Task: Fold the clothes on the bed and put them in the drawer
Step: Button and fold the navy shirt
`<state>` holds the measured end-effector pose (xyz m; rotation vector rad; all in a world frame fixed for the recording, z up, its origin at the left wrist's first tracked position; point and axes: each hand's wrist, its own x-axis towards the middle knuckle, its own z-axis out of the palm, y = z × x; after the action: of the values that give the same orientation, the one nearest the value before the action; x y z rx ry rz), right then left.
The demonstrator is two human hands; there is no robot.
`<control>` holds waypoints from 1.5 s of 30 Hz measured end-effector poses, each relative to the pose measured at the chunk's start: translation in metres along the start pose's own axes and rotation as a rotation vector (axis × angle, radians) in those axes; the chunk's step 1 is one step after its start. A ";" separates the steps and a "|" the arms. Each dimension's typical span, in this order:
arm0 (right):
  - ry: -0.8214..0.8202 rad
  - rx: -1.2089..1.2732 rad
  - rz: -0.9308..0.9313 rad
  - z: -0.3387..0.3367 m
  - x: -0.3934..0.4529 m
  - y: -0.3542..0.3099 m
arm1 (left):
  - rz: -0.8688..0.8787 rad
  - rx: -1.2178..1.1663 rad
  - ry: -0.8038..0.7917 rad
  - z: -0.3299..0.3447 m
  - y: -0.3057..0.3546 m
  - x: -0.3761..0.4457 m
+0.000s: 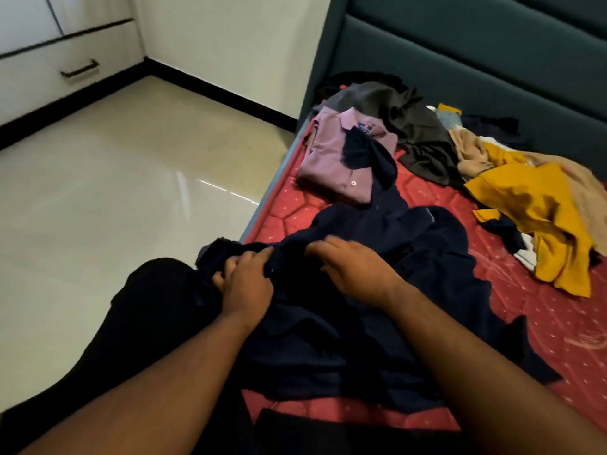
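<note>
Head view shows me working a navy shirt point(377, 290) that lies rumpled on the red quilted mattress point(558, 323), right under my hands at the near edge of the bed. My left hand point(244, 284) has its fingers point(230, 269) curled into the cloth, pinching a bunched edge beside my knee. My right hand point(353, 269) lies on top of the fabric with its fingers only loosely bent, pressing and not gripping as far as I can tell.

I judge the step in hand to be spreading this shirt flat before the first fold. To do it well I would keep the left pinch firm on the hem or seam, sweep the right palm away from it to chase out the wrinkles, and find the collar and both sleeves before folding; the far sleeve trails beyond my fingers onto a folded mauve shirt point(335, 162) and should be drawn clear so that the finished piece is not disturbed.

The navy cloth looks soft, matte and limp, falling in deep creases. Farther beyond my fingers lies a dark grey garment point(410, 126), crumpled, and off to the right a mustard garment point(538, 218) over a beige one point(473, 149), all unfolded. Away to the left, across the glossy tiled floor point(115, 175), is a white drawer point(42, 80) with a dark bar handle, closed.
</note>
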<state>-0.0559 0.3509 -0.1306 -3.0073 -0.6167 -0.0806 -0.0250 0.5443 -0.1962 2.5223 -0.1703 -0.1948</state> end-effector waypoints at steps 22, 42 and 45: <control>-0.057 -0.309 1.186 -0.117 -0.118 0.195 | 0.331 0.255 -0.043 0.014 -0.008 0.002; -0.055 0.265 0.584 0.078 -0.006 -0.069 | 0.496 0.261 -0.088 0.004 -0.002 0.004; -0.052 0.168 0.570 0.083 -0.008 -0.072 | 0.565 0.399 -0.169 0.004 -0.001 0.006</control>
<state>-0.0885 0.4208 -0.2094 -2.8971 0.2336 0.0777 -0.0201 0.5417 -0.2003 2.7181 -1.0635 -0.1531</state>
